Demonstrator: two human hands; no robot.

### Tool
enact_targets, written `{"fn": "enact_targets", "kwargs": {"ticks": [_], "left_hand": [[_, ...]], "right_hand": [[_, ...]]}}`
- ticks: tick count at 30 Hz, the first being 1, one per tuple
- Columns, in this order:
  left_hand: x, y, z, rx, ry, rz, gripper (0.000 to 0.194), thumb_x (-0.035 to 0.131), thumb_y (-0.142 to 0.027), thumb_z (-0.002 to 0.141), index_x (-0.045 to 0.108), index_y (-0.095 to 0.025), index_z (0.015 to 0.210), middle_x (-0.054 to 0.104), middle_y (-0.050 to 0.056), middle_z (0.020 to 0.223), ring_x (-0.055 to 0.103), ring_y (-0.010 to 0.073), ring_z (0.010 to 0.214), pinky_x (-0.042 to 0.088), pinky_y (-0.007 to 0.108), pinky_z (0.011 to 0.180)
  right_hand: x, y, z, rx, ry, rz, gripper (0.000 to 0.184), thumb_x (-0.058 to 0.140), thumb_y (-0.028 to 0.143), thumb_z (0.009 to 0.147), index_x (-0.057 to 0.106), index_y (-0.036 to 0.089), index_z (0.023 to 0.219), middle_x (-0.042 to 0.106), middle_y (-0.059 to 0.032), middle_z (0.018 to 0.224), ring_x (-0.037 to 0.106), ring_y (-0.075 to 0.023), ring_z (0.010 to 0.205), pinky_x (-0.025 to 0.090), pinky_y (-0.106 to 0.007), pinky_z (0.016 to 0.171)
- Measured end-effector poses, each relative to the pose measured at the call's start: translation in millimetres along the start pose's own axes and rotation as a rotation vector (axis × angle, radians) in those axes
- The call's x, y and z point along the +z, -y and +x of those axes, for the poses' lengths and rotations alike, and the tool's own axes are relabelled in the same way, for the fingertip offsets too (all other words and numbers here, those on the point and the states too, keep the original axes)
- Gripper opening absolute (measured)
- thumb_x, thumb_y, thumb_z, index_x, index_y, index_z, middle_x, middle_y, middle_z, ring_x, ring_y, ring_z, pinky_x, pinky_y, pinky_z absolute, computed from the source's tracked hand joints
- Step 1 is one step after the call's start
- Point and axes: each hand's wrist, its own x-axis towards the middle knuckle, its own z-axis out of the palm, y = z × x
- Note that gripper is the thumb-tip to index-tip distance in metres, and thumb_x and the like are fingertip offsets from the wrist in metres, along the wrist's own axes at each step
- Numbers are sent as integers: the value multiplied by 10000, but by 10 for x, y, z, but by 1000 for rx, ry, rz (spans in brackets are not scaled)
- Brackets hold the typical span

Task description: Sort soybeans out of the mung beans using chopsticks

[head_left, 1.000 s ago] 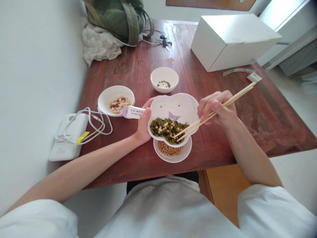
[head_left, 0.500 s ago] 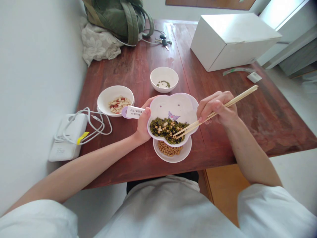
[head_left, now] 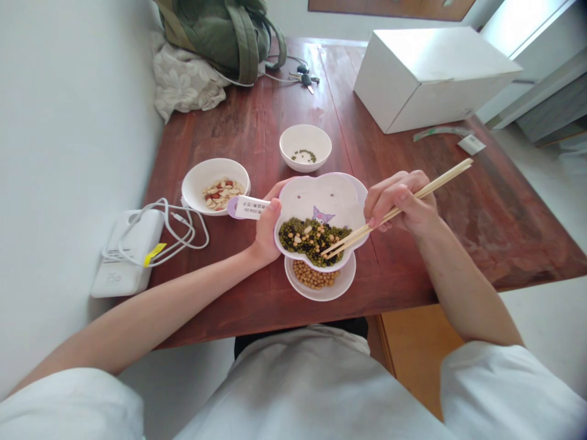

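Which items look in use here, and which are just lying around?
Likely in use: dish of mixed beans (left hand), chopsticks (right hand), tan-bean bowl, nut bowl, green-bean bowl.

Apparently lying about: backpack, patterned cloth, keys, white box, white device, cable.

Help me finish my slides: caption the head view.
Left hand holds a scalloped bowl of mixed beans, partly hiding a white bowl; right hand holds chopsticks angled toward the beans.

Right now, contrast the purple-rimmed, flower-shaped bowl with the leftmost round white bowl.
The purple-rimmed, flower-shaped bowl has a wavy rim, while the leftmost round white bowl has a circular one. The left grip holds the flower-shaped bowl; neither grip holds the round one. The flower-shaped bowl contains green and black beans with pale pieces among them; the round one contains pale and reddish nuts. Both have whitish insides.
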Motion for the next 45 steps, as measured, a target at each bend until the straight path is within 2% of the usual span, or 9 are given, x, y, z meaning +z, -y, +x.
{"fn": "enact_targets", "kwargs": {"ticks": [6, 14, 18, 24, 34, 41, 45], "left_hand": [[-19, 23, -7, 12, -5, -9, 524, 682, -748, 900, 839, -287, 1094, 866, 101, 1235, 656, 472, 1486, 602, 599, 1169], [2, 8, -13, -5, -25, 5, 545, 681, -758, 889, 831, -284, 1113, 853, 122, 1275, 648, 468, 1499, 634, 595, 1133], [-32, 33, 0, 5, -1, -11, 529, 675, -740, 901, 831, -293, 1136, 845, 113, 1303, 649, 461, 1503, 635, 585, 1132], [-60, 44, -2, -11, -11, 24, 567, 663, -785, 886, 838, -295, 1114, 856, 112, 1246, 658, 465, 1482, 632, 582, 1121], [-36, 41, -2, 10, 2, -17, 499, 677, -735, 899, 837, -289, 1057, 867, 97, 1219, 658, 463, 1480, 609, 587, 1164], [34, -7, -8, -20, -24, -8, 537, 695, -770, 879, 828, -293, 1085, 869, 102, 1190, 651, 472, 1489, 607, 606, 1159], [17, 6, -7, 4, -11, -42, 484, 701, -734, 899, 825, -293, 1054, 871, 92, 1177, 646, 471, 1489, 583, 606, 1184]], "right_hand": [[-11, -13, 9, -17, 43, 4, 572, 598, 446, 1145, 874, 129, 757, 779, -91, 641, 569, -75, 365, 364, -174, 307], [-4, -56, -9, 28, -2, 0, 594, 639, 510, 1121, 864, 148, 708, 804, -95, 657, 556, -56, 346, 364, -139, 317], [7, -57, 0, 56, -21, -21, 630, 651, 565, 1102, 848, 160, 662, 797, -98, 641, 506, -56, 322, 316, -168, 296], [25, -40, 18, 26, -4, -25, 617, 619, 510, 1126, 858, 154, 683, 780, -101, 619, 471, -65, 319, 259, -204, 281], [8, 32, 26, 3, 111, -100, 664, 571, 550, 1146, 868, 141, 715, 780, -94, 662, 455, -56, 394, 268, -223, 359], [-21, 12, 10, 4, 124, -76, 594, 626, 549, 1123, 883, 156, 760, 750, -61, 630, 459, -65, 405, 281, -234, 382], [-28, 20, 6, 23, 108, -78, 644, 603, 557, 1131, 845, 161, 685, 750, -67, 630, 428, -56, 390, 263, -233, 370]]}}
